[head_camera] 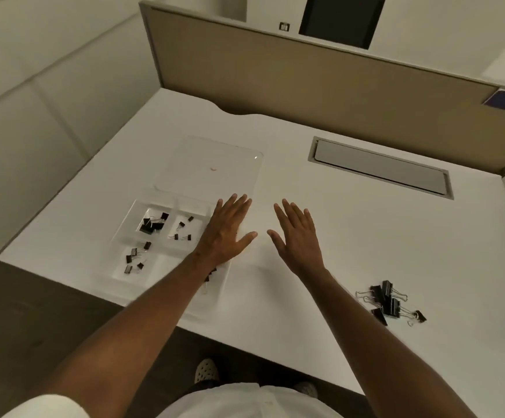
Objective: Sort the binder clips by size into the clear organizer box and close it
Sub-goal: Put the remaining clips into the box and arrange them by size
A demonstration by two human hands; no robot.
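Three organizer box (130,268) compartments hold clips; large binder clips (388,303) at 4 o'clock remain, lid (215,164) open; left hand (227,233) and right hand (298,236) fingers spread, empty

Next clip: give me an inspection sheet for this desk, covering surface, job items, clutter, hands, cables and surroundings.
Surface: white desk, with a closed grey hatch set in its far side.
Job's things: clear organizer box open, lid laid flat behind it; black binder clips lie in three left compartments, more partly hidden under the left forearm. A pile of larger clips lies loose on the desk to the right.
Clutter: nothing seen.
Hands: left hand open, spread above the box's right side; right hand open, above bare desk; both empty.
Cables: nothing seen.
Surroundings: tan partition behind the desk, pale wall panels to the left, dark floor.
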